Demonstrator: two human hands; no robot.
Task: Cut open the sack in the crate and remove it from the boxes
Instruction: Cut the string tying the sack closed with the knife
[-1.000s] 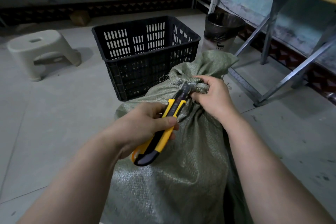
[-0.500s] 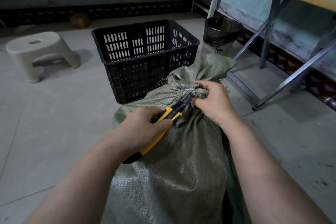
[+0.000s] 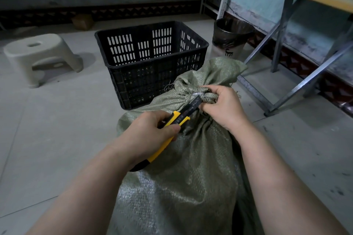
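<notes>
Your left hand (image 3: pixel 147 135) is wrapped round the handle of the yellow-and-black utility knife (image 3: pixel 177 118), fingers and thumb clamped on it; the blade (image 3: pixel 194 103) is out and points up and away from you toward the tied neck of the sack. Your right hand (image 3: pixel 223 108) grips that bunched neck, fingers curled tight on the gathered cloth; the blade tip sits at the white tie (image 3: pixel 197 94) that cinches the neck, just beside your right fingertips; whether the edge has bitten into the tie, you cannot tell from here.

The green woven sack (image 3: pixel 191 168) stands upright on the floor on the near side of the black slotted crate (image 3: pixel 122 49), outside it, by the crate's near right corner; its loose top flops over toward the right of the crate; whether sack and crate touch is hidden by the sack itself. A pale plastic stool (image 3: pixel 38 53) sits left of the crate, well apart; a lined waste bin (image 3: pixel 231 38) stands just right of the crate's far right corner; a metal shelf frame (image 3: pixel 280 30) rises further right of the crate, past the bin.
</notes>
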